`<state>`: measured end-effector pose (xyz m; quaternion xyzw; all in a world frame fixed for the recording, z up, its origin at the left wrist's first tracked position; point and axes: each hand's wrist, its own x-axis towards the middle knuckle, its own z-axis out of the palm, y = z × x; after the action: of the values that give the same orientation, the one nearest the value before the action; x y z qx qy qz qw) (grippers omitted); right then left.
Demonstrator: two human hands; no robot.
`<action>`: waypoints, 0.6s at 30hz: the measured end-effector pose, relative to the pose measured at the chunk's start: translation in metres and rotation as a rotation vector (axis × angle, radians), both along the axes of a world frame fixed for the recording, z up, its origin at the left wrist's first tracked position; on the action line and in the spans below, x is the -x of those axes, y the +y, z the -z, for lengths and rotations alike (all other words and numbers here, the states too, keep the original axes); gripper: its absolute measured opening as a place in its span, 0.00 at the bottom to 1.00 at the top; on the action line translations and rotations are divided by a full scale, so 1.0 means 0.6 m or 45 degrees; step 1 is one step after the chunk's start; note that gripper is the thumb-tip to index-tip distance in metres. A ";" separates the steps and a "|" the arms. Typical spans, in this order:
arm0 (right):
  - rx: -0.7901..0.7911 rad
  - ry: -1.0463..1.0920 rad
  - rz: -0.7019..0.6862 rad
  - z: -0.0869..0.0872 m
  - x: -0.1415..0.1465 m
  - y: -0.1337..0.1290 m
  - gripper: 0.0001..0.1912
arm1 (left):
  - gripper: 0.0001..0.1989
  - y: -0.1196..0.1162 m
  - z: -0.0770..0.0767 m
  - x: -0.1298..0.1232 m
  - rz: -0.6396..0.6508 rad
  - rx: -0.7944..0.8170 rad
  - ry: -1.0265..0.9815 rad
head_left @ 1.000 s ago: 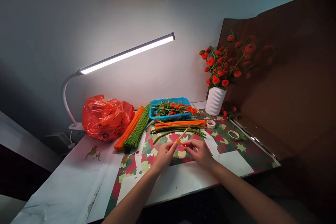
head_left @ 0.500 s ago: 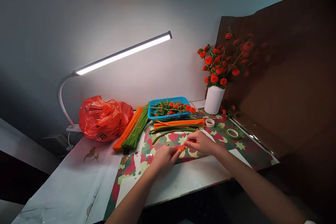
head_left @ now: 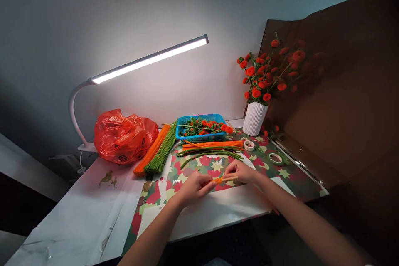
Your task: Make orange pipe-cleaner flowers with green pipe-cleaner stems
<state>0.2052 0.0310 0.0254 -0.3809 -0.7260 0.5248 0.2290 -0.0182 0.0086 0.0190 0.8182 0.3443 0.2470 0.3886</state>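
Observation:
Near the front of the table, my left hand (head_left: 197,187) pinches a small coiled orange piece (head_left: 218,181) between thumb and fingers. A thin pale stick (head_left: 230,178) runs from that piece toward my right hand (head_left: 241,172), whose fingers are closed around something orange by the stick; its exact grip is partly hidden. Just beyond the hands lie loose green stems (head_left: 212,153) and a row of orange stems (head_left: 215,145) on the patterned sheet (head_left: 190,170).
A blue basket (head_left: 199,137) holds green stems with orange flowers. Left are orange and green bundles (head_left: 162,151), a red plastic bag (head_left: 124,137) and a lamp (head_left: 149,59). Right are a white vase (head_left: 254,119) and two tape rolls (head_left: 249,146) (head_left: 276,158).
The pale stick now shows between my hands, with the orange piece around its end. My right hand has shifted slightly down and right, and the camera view has tilted slightly.

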 end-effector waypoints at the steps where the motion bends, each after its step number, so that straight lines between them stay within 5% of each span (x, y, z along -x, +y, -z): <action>1: -0.020 -0.038 0.002 -0.005 -0.005 0.006 0.21 | 0.20 0.000 0.001 0.001 0.008 -0.057 0.069; 6: -0.391 -0.253 0.080 -0.039 -0.004 0.002 0.14 | 0.18 0.004 0.005 -0.006 -0.101 -0.280 0.343; 11: -0.861 -0.431 0.180 -0.048 0.023 -0.041 0.20 | 0.20 0.005 0.001 -0.010 -0.392 -0.273 0.340; 14: -0.752 -0.286 0.198 -0.034 0.027 -0.047 0.21 | 0.22 0.005 -0.003 -0.007 -0.409 -0.175 0.152; 18: -0.277 -0.056 0.062 -0.012 0.012 -0.019 0.23 | 0.22 0.004 -0.003 -0.003 -0.254 -0.071 -0.036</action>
<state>0.1982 0.0198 0.0327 -0.3829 -0.7739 0.4287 0.2657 -0.0165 0.0112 0.0210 0.7869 0.4115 0.3054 0.3439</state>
